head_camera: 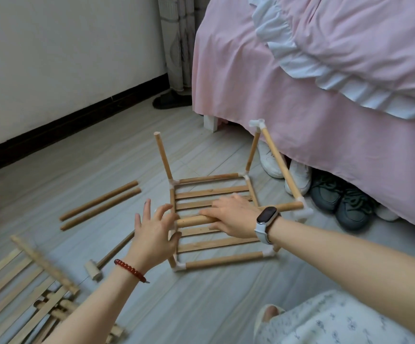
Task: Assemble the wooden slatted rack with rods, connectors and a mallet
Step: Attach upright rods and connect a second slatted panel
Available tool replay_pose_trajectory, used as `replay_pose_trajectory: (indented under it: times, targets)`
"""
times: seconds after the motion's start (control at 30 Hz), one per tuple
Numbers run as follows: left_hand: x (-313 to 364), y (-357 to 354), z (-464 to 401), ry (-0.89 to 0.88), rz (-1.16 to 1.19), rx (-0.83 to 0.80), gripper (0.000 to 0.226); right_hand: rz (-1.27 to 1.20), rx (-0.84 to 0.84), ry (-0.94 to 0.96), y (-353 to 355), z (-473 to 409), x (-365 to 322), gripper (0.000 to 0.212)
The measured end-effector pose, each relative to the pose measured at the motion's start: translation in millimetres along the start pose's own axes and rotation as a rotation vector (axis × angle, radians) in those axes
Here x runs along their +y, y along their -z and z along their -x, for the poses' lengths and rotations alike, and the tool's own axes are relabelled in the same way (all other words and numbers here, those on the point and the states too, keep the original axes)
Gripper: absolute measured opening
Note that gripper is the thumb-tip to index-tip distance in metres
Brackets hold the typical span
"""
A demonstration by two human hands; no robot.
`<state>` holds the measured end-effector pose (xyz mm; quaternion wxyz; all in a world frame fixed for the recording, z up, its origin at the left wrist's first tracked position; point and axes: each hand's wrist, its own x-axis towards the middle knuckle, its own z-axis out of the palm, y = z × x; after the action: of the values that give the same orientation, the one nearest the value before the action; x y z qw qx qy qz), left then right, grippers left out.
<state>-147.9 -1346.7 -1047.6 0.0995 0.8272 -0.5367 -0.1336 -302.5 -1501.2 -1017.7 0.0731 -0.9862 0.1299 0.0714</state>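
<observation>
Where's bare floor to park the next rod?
Free: floor between the rack frame and the wall's dark skirting, beyond the two loose rods; also the strip nearer than the frame. Crowded: slat pile and mallet lower left, shoes by the bed.

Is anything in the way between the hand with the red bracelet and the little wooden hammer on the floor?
Nothing visible is. The mallet lies on bare floor just left of the left hand's wrist, its handle running up toward the rack. The loose slats lie further left, clear of that path.
</observation>
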Motion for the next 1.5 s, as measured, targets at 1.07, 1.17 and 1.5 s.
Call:
replay_pose_trajectory:
  times: [1.07,1.17,1.5]
  targets:
    - [187.2,-5.3,-116.8,-0.048,0.391,-0.632,0.046,-1.552,0.072,-0.743,-39.7,125.2,120.9,0.030]
    - [221.8,-30.6,-138.5,0.106,0.708,-0.483,0.046,-1.334,0.176,-0.735,-36.1,114.9,103.3,0.023]
    - [267.1,-64.3,-163.1,0.267,0.935,-0.294,0.042,-1.051,0.287,-0.742,-33.7,109.2,100.9,0.015]
